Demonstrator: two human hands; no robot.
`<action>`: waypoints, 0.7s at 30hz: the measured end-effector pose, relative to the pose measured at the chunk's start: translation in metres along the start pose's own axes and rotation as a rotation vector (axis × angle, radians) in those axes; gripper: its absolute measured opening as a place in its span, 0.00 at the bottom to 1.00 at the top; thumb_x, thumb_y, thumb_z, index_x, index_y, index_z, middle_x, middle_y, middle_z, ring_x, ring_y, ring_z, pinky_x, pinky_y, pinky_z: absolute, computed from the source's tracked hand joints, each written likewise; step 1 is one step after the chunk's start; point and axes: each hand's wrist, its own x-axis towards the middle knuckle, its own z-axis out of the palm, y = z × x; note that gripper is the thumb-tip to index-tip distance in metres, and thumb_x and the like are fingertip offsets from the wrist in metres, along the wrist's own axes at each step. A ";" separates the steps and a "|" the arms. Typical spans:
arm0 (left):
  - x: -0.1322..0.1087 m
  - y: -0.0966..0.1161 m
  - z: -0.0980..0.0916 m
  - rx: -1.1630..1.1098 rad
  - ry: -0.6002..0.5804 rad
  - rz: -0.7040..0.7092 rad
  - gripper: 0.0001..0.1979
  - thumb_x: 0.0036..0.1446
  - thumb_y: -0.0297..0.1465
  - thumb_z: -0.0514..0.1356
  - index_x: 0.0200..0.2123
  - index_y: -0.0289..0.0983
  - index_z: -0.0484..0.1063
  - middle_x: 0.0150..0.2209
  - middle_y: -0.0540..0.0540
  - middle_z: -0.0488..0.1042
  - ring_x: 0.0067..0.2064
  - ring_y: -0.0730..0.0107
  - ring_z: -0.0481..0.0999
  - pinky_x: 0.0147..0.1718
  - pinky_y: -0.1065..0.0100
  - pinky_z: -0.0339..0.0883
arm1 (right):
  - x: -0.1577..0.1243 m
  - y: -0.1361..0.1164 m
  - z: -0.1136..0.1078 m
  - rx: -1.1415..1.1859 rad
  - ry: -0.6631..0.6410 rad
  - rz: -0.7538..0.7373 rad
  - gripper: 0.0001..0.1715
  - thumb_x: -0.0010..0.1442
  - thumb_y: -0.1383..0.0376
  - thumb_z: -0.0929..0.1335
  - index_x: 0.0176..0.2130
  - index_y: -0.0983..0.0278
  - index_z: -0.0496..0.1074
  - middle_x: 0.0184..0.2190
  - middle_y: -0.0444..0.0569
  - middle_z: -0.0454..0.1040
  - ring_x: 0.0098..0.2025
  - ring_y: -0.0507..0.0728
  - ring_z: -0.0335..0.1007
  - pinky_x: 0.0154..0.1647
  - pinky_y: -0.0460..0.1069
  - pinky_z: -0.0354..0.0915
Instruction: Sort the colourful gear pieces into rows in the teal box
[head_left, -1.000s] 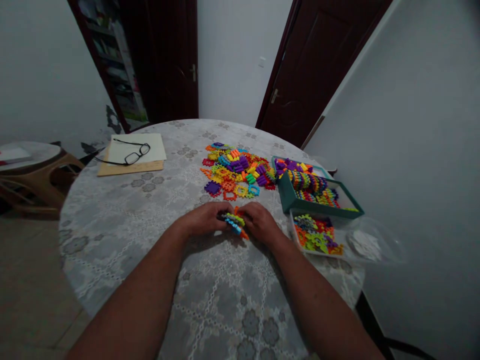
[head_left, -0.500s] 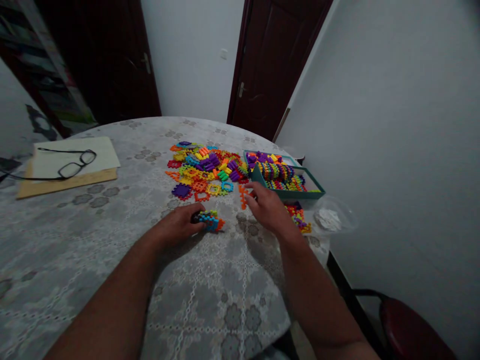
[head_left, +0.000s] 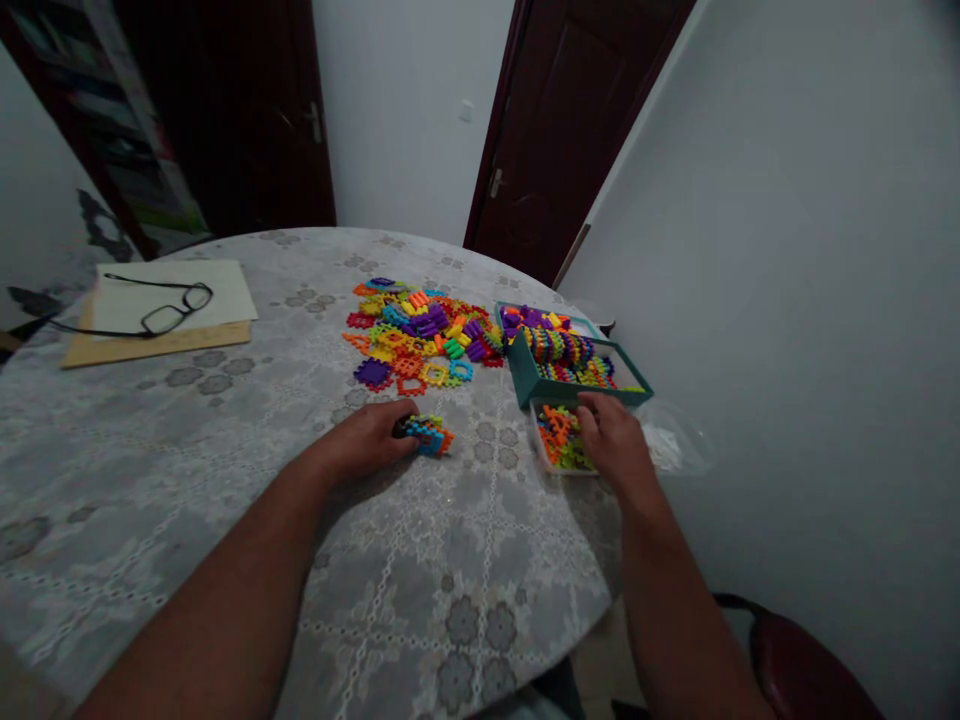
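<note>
My left hand [head_left: 375,436] is closed around a small stack of interlocking plastic pieces [head_left: 430,437], blue, green and orange, just above the tablecloth. Over the right part of a clear plastic tray [head_left: 546,466] is my right hand [head_left: 613,432], its thumb and index finger a little apart. I see nothing between them, though the other fingers are partly hidden. Orange and yellow-green pieces [head_left: 556,432] lie in that tray, beside the right fingertips. Beyond both hands spreads a pile of colourful notched pieces [head_left: 424,335].
A green box [head_left: 527,378] with rows of joined pieces stands behind the tray, near the wall. A clear bag [head_left: 679,440] with white contents lies right of my right hand. Eyeglasses [head_left: 166,318] rest on papers [head_left: 225,285] at the left. A red chair [head_left: 802,660] is at lower right.
My right hand has moved right, from beside the pile to over the clear tray. The orange piece it held no longer shows in its fingers. My left hand keeps its stack.
</note>
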 end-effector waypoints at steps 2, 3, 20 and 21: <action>-0.001 0.001 0.000 -0.001 -0.011 0.000 0.07 0.60 0.37 0.66 0.38 0.42 0.75 0.35 0.48 0.77 0.37 0.60 0.74 0.38 0.63 0.59 | -0.007 -0.021 0.003 0.053 0.004 -0.034 0.20 0.73 0.57 0.65 0.51 0.64 0.82 0.50 0.60 0.85 0.53 0.66 0.81 0.60 0.60 0.72; -0.002 0.002 0.000 -0.002 -0.011 -0.004 0.06 0.60 0.37 0.66 0.38 0.42 0.75 0.35 0.48 0.77 0.37 0.60 0.73 0.37 0.63 0.59 | -0.011 -0.034 0.006 0.095 -0.062 -0.061 0.19 0.73 0.57 0.65 0.51 0.63 0.82 0.49 0.58 0.85 0.52 0.64 0.82 0.58 0.58 0.73; -0.004 -0.005 0.003 -0.139 0.045 0.019 0.05 0.54 0.32 0.70 0.36 0.42 0.80 0.33 0.49 0.79 0.37 0.60 0.73 0.39 0.62 0.61 | -0.034 -0.116 0.120 0.499 -0.550 -0.111 0.25 0.66 0.69 0.70 0.61 0.60 0.76 0.42 0.48 0.83 0.42 0.57 0.78 0.46 0.51 0.71; -0.003 -0.005 0.003 -0.141 0.046 0.026 0.05 0.54 0.32 0.70 0.36 0.42 0.80 0.33 0.48 0.79 0.37 0.60 0.74 0.39 0.62 0.62 | -0.036 -0.115 0.122 0.507 -0.532 -0.103 0.23 0.65 0.68 0.71 0.59 0.60 0.77 0.43 0.49 0.82 0.42 0.57 0.78 0.46 0.51 0.72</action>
